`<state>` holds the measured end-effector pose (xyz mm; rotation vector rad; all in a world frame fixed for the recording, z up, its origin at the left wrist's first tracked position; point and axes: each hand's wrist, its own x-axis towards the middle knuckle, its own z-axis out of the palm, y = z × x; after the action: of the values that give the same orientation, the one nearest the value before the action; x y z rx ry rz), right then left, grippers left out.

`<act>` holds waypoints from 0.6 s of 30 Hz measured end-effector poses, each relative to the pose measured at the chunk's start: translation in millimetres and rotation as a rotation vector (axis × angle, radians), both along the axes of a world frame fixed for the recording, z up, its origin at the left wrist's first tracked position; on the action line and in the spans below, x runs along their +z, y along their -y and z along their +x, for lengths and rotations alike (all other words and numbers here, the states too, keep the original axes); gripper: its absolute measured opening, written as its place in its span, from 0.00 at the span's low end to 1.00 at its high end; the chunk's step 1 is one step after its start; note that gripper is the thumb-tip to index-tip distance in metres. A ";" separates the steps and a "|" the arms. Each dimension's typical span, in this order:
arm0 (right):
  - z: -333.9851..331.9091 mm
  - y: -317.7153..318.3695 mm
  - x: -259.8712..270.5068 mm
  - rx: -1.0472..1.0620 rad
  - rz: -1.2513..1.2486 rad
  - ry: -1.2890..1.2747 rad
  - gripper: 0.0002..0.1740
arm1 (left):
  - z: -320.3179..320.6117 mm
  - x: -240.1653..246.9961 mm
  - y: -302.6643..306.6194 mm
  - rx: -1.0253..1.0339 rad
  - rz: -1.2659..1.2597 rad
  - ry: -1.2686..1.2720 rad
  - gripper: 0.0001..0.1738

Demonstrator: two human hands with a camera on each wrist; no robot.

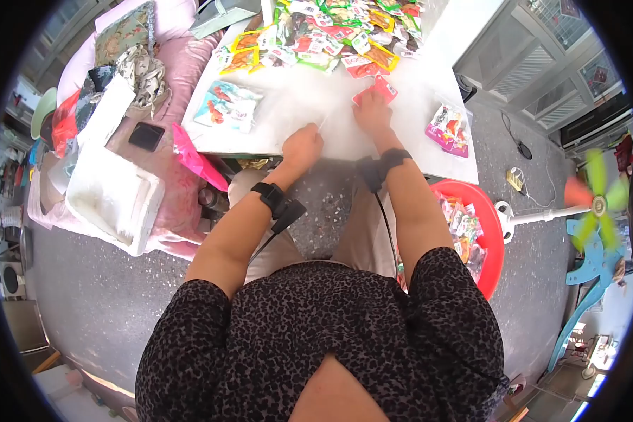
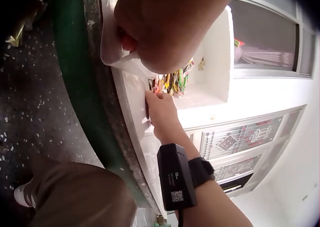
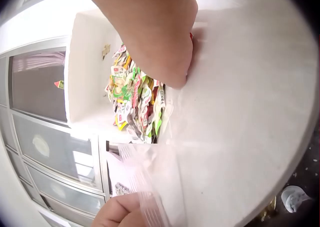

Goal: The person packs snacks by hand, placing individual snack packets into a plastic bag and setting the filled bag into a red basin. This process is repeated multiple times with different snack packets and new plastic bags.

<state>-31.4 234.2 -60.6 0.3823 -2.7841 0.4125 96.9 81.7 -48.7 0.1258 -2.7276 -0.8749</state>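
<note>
My left hand [image 1: 302,146] is over the front part of the white table [image 1: 295,98]. Its fingers pinch the edge of a clear plastic bag [image 3: 155,182], which shows best in the right wrist view. Farther right, my right hand [image 1: 373,116] grips a small red snack packet [image 1: 385,88]; the fingertips are partly hidden in the head view. A big pile of colourful snack packets [image 1: 330,35] lies just beyond it. On the table left of my hands is a blue-and-white bag [image 1: 228,105], and at the right edge a pink-and-purple bag [image 1: 449,130].
A red basin [image 1: 498,239] of packets stands right of my legs, beside a fan [image 1: 598,204]. To the left, a pink-covered seat [image 1: 179,70] bears a white foam box [image 1: 116,197] and a dark phone [image 1: 146,136]. Bright pink plastic [image 1: 198,158] hangs by the table corner.
</note>
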 end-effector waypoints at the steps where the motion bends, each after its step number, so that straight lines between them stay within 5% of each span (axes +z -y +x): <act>1: -4.3 -1.5 0.0 0.004 0.012 0.014 0.18 | -0.1 -1.2 0.6 -0.002 -0.002 0.003 0.09; 6: -11.4 -20.5 14.7 0.041 -0.003 0.000 0.09 | 2.1 0.8 0.0 0.003 -0.005 0.016 0.09; 9: -6.5 -42.2 30.9 0.012 -0.352 -0.215 0.07 | 1.5 1.4 -0.7 0.011 -0.001 0.009 0.09; 12: 2.9 -70.0 41.5 0.002 -1.171 0.281 0.11 | 0.4 0.2 -1.8 0.012 -0.001 0.006 0.09; 15: 36.2 -81.6 51.4 0.242 -1.500 0.506 0.09 | 0.3 0.5 -3.4 0.011 0.002 -0.007 0.09; 18: 61.0 -80.7 63.6 0.116 -1.593 0.615 0.10 | 2.2 2.5 -8.3 0.013 0.005 0.001 0.10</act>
<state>29.5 314.9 3.0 -0.0253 -1.8806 2.7092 99.1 90.0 -46.2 0.1448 -2.7229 -0.8781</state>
